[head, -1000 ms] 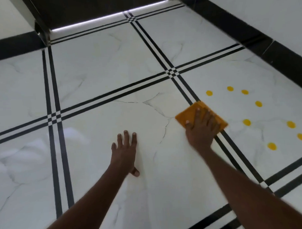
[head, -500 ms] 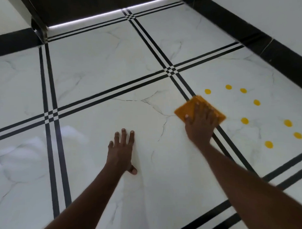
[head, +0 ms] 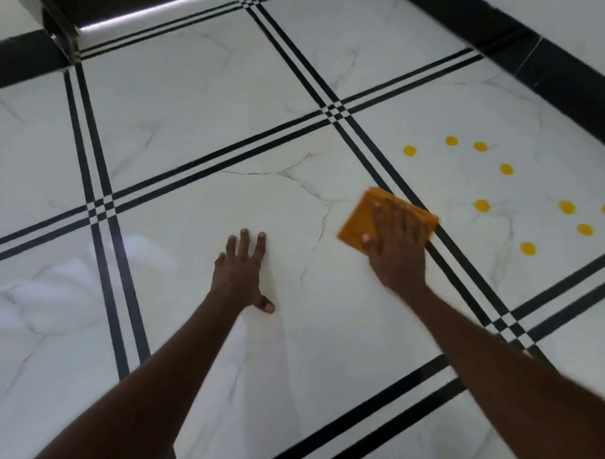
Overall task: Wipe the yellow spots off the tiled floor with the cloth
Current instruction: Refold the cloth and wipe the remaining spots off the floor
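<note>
The right hand (head: 396, 253) was laid flat, fingers spread, on a folded orange cloth (head: 361, 224), which was pressed against the tiled floor (head: 194, 106) rather than clenched; whether any edge was pinched beneath the palm could not be told, as the near part of the cloth was hidden by the hand. The cloth was seen at the right edge of the central white tile, its far corner reaching the double black border lines (head: 370, 141). The left hand (head: 241, 271) was planted open on the same tile, holding nothing, with the thumb tucked toward the body. Nine yellow spots (head: 481, 206) were visible on the neighbouring tile to the right, well apart from the cloth; the rightmost one was cut off by the frame edge. Both forearms were blurred near the bottom of the view. A dark skirting band (head: 563, 79) was seen along the far right wall.
</note>
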### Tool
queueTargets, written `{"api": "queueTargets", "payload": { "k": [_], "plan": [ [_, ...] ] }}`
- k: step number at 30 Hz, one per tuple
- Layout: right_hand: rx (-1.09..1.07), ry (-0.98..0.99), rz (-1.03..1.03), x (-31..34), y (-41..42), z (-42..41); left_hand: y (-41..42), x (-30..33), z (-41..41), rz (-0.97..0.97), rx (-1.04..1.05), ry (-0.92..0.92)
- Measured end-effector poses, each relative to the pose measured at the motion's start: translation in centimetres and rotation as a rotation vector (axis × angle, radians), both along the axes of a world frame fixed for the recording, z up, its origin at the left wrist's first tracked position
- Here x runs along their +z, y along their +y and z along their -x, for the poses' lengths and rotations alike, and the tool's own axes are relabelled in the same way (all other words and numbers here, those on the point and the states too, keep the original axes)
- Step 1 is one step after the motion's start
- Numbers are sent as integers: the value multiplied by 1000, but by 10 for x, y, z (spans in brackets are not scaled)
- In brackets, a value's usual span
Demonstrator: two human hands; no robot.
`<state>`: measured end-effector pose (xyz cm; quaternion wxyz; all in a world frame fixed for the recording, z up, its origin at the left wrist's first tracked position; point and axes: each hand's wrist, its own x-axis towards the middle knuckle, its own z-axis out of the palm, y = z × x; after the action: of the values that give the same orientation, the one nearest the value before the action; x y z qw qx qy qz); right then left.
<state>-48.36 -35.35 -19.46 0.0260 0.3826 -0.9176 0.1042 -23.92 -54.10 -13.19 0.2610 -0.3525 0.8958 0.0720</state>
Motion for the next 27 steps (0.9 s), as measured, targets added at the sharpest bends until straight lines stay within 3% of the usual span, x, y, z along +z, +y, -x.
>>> {"api": "queueTargets", "payload": {
  "k": [3, 6, 10, 14, 18, 21, 23, 27],
  "plan": [
    [-236, -91, -13, 13, 48, -107, 5, 9, 5, 13, -2, -31],
    [-41, -193, -32, 15, 60, -188, 6, 21, 16, -73, 90, -45],
    [335, -110, -85, 4, 25, -93, 17, 19, 56, -1, 42, 157],
    [-5, -90, -83, 2, 56, -24, 51, -1, 92, -36, -15, 323],
    [-420, -158, -43, 19, 153, -108, 83, -26, 82, 3, -137, 250],
    [-578, -231, -29, 20, 160, -169, 83, -26, 84, 14, -159, 233],
    [-465, -234, -34, 15, 139, -146, 79, -27, 86, 30, -186, 211],
    [-21, -143, -122, 1, 71, -14, 78, -38, 84, 45, -187, 241]
  ]
}}
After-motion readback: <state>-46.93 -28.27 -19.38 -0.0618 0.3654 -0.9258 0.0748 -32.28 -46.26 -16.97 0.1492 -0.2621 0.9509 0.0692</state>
